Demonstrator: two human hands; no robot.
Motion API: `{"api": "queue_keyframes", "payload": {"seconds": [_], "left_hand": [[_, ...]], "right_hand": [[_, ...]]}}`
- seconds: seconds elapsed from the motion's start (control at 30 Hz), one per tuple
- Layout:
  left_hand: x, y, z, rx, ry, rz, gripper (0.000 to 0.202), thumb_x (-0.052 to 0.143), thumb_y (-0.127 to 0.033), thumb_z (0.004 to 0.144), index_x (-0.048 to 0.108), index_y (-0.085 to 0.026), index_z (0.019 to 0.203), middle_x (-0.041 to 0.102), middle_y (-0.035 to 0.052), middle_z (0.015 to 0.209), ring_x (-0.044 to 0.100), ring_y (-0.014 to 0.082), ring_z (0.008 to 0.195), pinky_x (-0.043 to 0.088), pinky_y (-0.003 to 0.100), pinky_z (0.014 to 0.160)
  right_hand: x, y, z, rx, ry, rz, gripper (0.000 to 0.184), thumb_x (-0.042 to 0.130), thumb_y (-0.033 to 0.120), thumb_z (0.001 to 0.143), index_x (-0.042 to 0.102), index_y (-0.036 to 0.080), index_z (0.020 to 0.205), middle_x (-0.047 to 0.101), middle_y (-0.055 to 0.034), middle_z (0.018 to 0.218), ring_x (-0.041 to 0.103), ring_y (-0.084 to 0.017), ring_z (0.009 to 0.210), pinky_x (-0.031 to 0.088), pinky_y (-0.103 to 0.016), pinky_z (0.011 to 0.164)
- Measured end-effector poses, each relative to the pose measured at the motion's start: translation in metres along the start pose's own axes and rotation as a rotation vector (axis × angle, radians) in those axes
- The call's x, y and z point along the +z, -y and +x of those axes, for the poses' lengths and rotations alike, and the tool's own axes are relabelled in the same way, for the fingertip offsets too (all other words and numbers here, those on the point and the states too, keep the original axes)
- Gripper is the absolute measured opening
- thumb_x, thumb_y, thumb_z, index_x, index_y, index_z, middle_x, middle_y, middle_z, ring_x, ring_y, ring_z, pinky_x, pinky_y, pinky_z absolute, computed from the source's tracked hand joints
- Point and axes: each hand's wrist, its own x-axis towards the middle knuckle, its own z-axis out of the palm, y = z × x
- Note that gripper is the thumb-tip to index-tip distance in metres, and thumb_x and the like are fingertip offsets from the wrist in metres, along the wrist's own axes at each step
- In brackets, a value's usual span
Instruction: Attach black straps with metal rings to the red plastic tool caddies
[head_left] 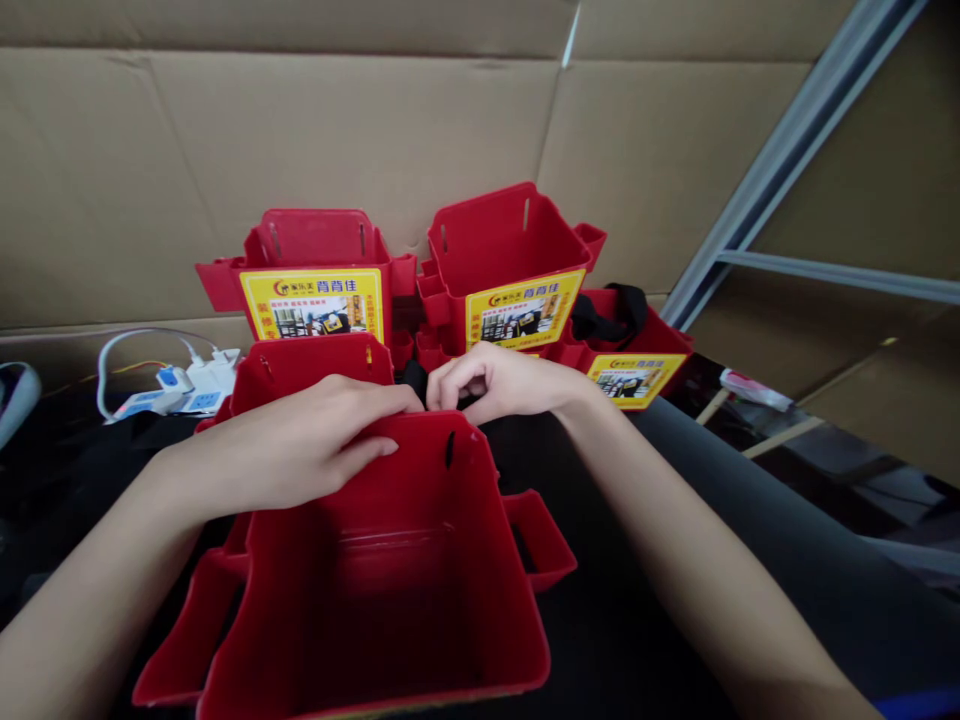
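Observation:
A red plastic bin lies in front of me with its open mouth toward me. My left hand rests over its upper wall, fingers curled on the rim near a slot. My right hand is curled at the same rim, fingertips pinched close to the left hand's, near something black behind the rim; what they hold is hidden. A second red bin sits just behind the left hand.
Red bins with yellow labels stand behind: one at left, one in the middle, one at right with a black strap in it. A white power strip lies at left. Cardboard walls back the dark table.

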Motion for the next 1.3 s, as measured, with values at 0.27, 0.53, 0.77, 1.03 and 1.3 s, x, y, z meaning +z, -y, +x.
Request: {"api": "queue_keyframes", "payload": {"seconds": [0.27,0.53,0.77,1.03,1.3], "left_hand": [[0.001,0.0,-0.002,0.001,-0.004,-0.025,0.012,0.042,-0.016,0.089,0.05,-0.025,0.092,0.062,-0.0049,0.096,0.058,0.0111,0.083,0.041,0.021,0.073],[0.001,0.0,-0.001,0.012,-0.058,0.037,0.015,0.043,-0.02,0.09,0.052,-0.025,0.101,0.062,-0.0038,0.099,0.058,0.0117,0.085,0.041,0.021,0.074],[0.005,0.003,-0.002,0.016,-0.065,0.042,0.015,0.046,-0.018,0.088,0.052,-0.025,0.099,0.062,-0.0035,0.094,0.058,0.0117,0.082,0.042,0.021,0.071],[0.002,0.004,0.001,0.048,-0.037,-0.008,0.013,0.045,-0.012,0.086,0.051,-0.022,0.092,0.062,-0.002,0.093,0.059,0.0121,0.08,0.043,0.024,0.071],[0.005,0.004,-0.001,0.049,-0.056,-0.044,0.017,0.045,-0.012,0.085,0.054,-0.018,0.097,0.063,0.003,0.094,0.061,0.0161,0.083,0.045,0.027,0.072]], "right_hand": [[-0.008,0.012,-0.012,0.043,-0.002,0.094,0.02,0.065,0.013,0.072,0.063,0.012,0.092,0.065,-0.0015,0.085,0.06,-0.007,0.075,0.048,-0.019,0.071],[0.002,0.017,-0.003,-0.073,-0.025,-0.068,0.008,0.054,0.012,0.081,0.059,0.012,0.087,0.061,-0.0016,0.084,0.057,-0.007,0.076,0.046,-0.02,0.071],[0.014,0.055,-0.023,-0.169,-0.084,-0.635,0.008,0.057,0.016,0.081,0.062,0.017,0.086,0.055,-0.004,0.102,0.054,-0.012,0.091,0.043,-0.026,0.082],[0.043,0.065,-0.024,0.059,-0.068,-1.121,0.017,0.046,0.009,0.083,0.06,0.019,0.082,0.052,-0.0024,0.086,0.052,-0.013,0.075,0.042,-0.025,0.066],[0.051,0.077,-0.023,-0.122,-0.184,-1.125,0.018,0.044,0.016,0.088,0.057,0.015,0.075,0.051,-0.0089,0.111,0.048,-0.021,0.102,0.041,-0.038,0.088]]}}
